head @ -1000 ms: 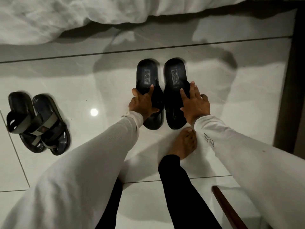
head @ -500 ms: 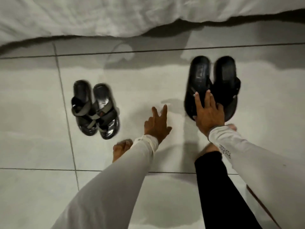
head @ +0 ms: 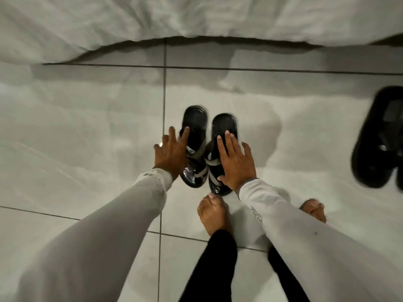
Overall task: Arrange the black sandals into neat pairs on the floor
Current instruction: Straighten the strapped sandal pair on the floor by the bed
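Two black sandals with grey straps lie side by side on the white tile floor [head: 87, 149], toes away from me. My left hand [head: 172, 152] rests with spread fingers against the outer side of the left strapped sandal [head: 195, 125]. My right hand [head: 236, 162] lies flat on top of the right strapped sandal [head: 223, 125], thumb hooked at its heel end. Its heel sits slightly nearer to me than the left one's. A second pair of plain black slides [head: 379, 138] sits blurred at the right edge, untouched.
A white bed cover [head: 196, 16] hangs over the floor along the top, with dark shadow beneath its edge. My two bare feet [head: 212, 214] stand just behind the strapped sandals. Open tile lies to the left.
Both hands left the plain black slides and moved left to the strapped pair. The view swung left, so the slides now sit at the right edge.
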The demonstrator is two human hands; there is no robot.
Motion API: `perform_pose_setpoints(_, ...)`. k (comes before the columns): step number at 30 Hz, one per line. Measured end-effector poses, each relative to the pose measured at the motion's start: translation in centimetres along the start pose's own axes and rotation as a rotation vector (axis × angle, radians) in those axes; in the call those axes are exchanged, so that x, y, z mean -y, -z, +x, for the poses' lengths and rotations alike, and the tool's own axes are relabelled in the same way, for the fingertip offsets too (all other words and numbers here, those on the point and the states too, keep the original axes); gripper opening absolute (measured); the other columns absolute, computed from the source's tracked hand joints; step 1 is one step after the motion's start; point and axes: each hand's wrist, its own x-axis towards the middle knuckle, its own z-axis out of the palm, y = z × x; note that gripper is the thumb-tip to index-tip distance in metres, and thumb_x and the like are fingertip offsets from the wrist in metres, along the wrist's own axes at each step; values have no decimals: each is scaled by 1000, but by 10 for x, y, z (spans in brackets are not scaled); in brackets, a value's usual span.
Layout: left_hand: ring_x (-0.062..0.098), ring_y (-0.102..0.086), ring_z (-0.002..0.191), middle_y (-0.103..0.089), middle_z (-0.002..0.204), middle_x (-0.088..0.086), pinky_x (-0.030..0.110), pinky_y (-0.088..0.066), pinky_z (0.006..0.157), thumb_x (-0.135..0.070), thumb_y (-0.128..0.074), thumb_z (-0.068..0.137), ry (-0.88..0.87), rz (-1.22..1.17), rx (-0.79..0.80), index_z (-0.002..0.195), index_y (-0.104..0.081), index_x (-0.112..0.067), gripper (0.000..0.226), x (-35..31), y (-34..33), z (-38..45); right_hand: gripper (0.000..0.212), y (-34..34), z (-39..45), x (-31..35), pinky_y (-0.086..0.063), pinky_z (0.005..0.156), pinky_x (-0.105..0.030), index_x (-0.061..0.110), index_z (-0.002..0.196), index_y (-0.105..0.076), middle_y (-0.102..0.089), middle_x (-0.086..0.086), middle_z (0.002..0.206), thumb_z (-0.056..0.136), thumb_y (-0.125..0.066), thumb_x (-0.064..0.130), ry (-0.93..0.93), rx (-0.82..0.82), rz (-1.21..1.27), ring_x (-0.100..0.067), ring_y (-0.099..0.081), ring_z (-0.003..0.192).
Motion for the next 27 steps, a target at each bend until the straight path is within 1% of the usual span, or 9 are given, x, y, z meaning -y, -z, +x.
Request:
perform_pose_setpoints(2,40,-26,150,-1,169,20,59,-44,108,-37,-71,88,-70,21,42,163,-6,-28,100,2,-4,18,124,-10,16,9,-14,128,-54,8,163,2,7,-17,172,79,-80,46,-9,11,-23,-31,0,162)
perform_pose_setpoints(3,39,-21,153,4,169,19,59,-43,109,-39,-74,86,-105,32,65,163,-4,-29,105,-1,-7,23,126,-15,20,10,-13,128,-54,7,163,4,10,-16,172,79,-79,49,-26,19,-31,-30,3,162)
perform_pose_setpoints(5,39,-15,154,10,170,18,61,-42,110,-42,-76,83,-127,51,93,163,0,-30,111,-10,-17,28,127,-19,22,8,-14,129,-52,6,163,6,13,-14,172,79,-78,52,-44,25,-44,-28,6,162)
perform_pose_setpoints(8,42,-14,154,14,169,17,63,-40,110,-41,-75,85,-75,46,72,163,2,-31,109,-19,-26,28,122,-17,26,0,-17,129,-48,9,163,5,11,-11,173,82,-78,46,-32,-2,-35,-25,4,162)
perform_pose_setpoints(12,41,-19,153,13,170,17,61,-40,112,-41,-72,88,-74,54,43,163,1,-31,105,-19,-23,29,113,-1,41,-10,-20,129,-44,9,164,1,7,-11,173,86,-76,39,7,-22,-30,-24,-1,162)
perform_pose_setpoints(17,39,-28,149,12,170,18,56,-41,112,-40,-72,88,-79,54,22,163,1,-31,104,-19,-3,50,111,18,64,-12,-21,129,-45,8,164,0,5,-11,173,87,-75,39,-1,-46,-36,-25,-2,162)
perform_pose_setpoints(21,40,-35,144,9,170,19,56,-41,112,-40,-70,90,-99,72,-36,163,0,-31,102,-18,18,75,109,40,90,-20,-23,129,-45,8,163,-3,1,-12,174,87,-75,36,30,-98,-60,-26,-5,162)
perform_pose_setpoints(25,43,-45,138,3,170,21,57,-43,111,-37,-72,90,-105,77,-20,163,-2,-30,102,-16,38,89,114,61,106,-26,-24,128,-45,8,163,-5,-1,-12,174,83,-79,39,48,-62,-51,-27,-6,162)
perform_pose_setpoints(27,44,-42,140,0,170,22,59,-40,113,-40,-75,86,-119,57,22,163,-2,-28,107,-17,43,83,115,66,100,-28,-20,129,-49,10,164,-4,0,-12,173,83,-80,40,33,-27,-21,-28,-4,161)
